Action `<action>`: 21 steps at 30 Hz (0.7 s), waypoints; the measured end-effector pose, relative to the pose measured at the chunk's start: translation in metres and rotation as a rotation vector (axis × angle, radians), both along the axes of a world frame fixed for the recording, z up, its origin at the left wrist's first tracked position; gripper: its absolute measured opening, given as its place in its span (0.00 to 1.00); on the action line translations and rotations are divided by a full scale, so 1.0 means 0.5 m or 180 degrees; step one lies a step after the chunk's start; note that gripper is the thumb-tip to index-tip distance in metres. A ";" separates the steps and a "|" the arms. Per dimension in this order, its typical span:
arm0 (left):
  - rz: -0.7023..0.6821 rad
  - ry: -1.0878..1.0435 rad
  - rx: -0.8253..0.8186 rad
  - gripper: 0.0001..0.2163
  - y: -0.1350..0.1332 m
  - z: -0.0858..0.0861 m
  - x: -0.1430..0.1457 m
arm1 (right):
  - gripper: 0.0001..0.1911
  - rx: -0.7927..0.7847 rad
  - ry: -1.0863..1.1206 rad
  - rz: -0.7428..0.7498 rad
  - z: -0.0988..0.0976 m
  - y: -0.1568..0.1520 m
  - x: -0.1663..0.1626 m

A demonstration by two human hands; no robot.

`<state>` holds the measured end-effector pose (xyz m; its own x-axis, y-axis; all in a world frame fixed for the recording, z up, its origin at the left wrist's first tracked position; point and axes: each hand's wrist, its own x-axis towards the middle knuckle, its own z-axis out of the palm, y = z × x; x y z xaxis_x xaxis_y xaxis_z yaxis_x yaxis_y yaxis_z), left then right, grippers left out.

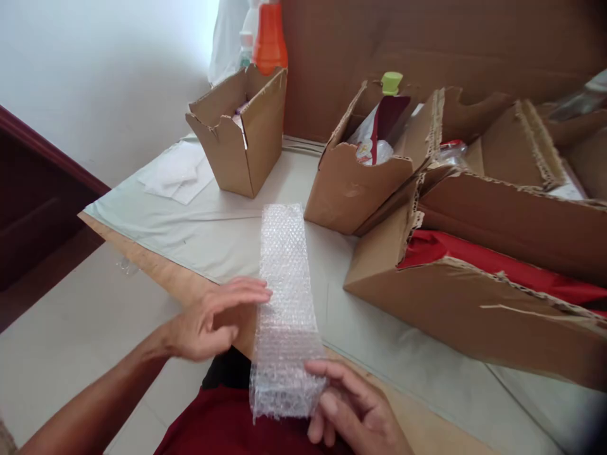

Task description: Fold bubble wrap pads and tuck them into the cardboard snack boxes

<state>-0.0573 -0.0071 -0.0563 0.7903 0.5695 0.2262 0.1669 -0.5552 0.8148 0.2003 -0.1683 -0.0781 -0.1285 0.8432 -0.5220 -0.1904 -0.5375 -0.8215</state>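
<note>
I see one clear bubble-wrap strip overhanging the table's near edge; my left hand rests flat-fingered against it, my right hand pinches its end.

Counts: 1 bubble wrap strip. 2 hands, left hand and right hand. At least 4 torn-top cardboard boxes; the right side is cluttered. 1 orange bottle. 1 green-capped bottle. 1 stack of white sheets.
</note>
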 end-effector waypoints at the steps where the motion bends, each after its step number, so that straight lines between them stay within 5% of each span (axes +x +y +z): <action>1: -0.0016 0.0011 -0.0143 0.33 -0.026 0.004 -0.006 | 0.28 0.0043 0.0146 -0.0022 0.012 0.020 0.001; 5: 0.0722 -0.0020 -0.0278 0.31 -0.064 -0.003 0.031 | 0.28 0.0534 0.0401 -0.0271 0.047 0.112 -0.004; 9: 0.1832 -0.0026 -0.0113 0.20 -0.022 -0.041 0.087 | 0.32 0.1072 0.0022 -0.0633 0.041 0.150 0.001; 14: 0.1926 0.0348 0.0250 0.26 0.020 -0.081 0.101 | 0.17 0.2141 -0.2239 -0.0458 0.008 0.122 0.021; 18: 0.1965 0.0519 0.0640 0.27 0.017 -0.090 0.100 | 0.18 0.3280 -0.3812 0.0369 -0.014 0.141 0.012; 21: 0.2028 0.0607 0.0870 0.27 0.012 -0.092 0.099 | 0.19 0.3547 -0.4368 0.0768 -0.032 0.172 0.000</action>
<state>-0.0077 -0.0011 -0.1021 0.3632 0.8759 0.3177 0.6520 -0.4825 0.5848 0.2000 -0.0824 -0.0942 -0.2970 0.8681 0.3977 0.8677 0.4192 -0.2672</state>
